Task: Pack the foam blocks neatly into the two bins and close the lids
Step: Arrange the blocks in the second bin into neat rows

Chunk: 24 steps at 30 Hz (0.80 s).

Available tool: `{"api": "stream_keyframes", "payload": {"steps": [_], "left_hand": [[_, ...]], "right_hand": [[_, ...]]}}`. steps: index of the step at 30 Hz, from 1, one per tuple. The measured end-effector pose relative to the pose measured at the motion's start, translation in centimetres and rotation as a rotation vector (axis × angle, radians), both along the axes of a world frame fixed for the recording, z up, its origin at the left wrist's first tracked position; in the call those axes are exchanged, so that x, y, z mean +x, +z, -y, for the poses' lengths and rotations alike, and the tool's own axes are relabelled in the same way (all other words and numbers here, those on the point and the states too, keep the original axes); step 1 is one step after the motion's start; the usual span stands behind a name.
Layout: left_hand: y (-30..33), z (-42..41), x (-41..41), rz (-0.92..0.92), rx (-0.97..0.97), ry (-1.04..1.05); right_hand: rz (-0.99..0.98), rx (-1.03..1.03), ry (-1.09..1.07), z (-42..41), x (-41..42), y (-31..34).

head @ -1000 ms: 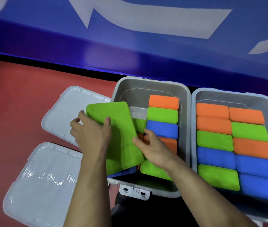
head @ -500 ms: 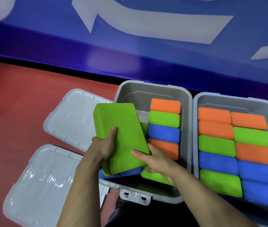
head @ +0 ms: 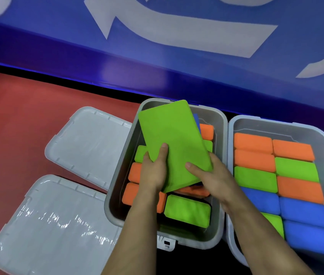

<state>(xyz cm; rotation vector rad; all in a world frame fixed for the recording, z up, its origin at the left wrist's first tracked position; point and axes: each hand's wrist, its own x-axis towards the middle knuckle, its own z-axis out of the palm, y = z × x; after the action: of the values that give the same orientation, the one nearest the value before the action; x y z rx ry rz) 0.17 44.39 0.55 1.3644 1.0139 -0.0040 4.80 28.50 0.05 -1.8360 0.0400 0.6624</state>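
Observation:
Both hands hold a stack of foam blocks over the left grey bin (head: pixel 117 187); a large green block (head: pixel 173 141) is on top and a blue one (head: pixel 196 120) peeks out behind it. My left hand (head: pixel 155 171) grips the stack's near left edge, thumb on the green face. My right hand (head: pixel 210 179) grips its near right corner. Orange and green blocks (head: pixel 187 210) line the left bin under the stack. The right grey bin (head: pixel 315 132) is filled with orange, green and blue blocks in two columns.
Two grey lids lie open on the red floor left of the bins, one farther (head: pixel 89 143) and one nearer (head: pixel 54 225). A blue wall with white markings (head: pixel 177 36) rises behind the bins. The bins touch side by side.
The held stack has moved right and away from me, from the left bin's near left edge to above its middle. Orange and green blocks in the bin's left column have come into view.

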Motion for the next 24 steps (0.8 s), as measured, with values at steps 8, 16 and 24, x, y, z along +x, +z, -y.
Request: {"api": "stream_keyframes", "payload": {"steps": [8, 16, 24], "left_hand": [[-1.8, 1.0, -0.5, -0.112, -0.014, 0.000], [-1.5, 0.4, 0.7, -0.066, -0.098, 0.030], [-2.2, 0.3, 0.4, -0.015, -0.154, 0.084]], "right_hand": [[-0.093, -0.134, 0.071, 0.8, -0.4, -1.2], [0.115, 0.110, -0.337, -0.5, 0.7, -0.2], [-0.057, 0.449, -0.369, -2.5, -0.4, 0.7]]}}
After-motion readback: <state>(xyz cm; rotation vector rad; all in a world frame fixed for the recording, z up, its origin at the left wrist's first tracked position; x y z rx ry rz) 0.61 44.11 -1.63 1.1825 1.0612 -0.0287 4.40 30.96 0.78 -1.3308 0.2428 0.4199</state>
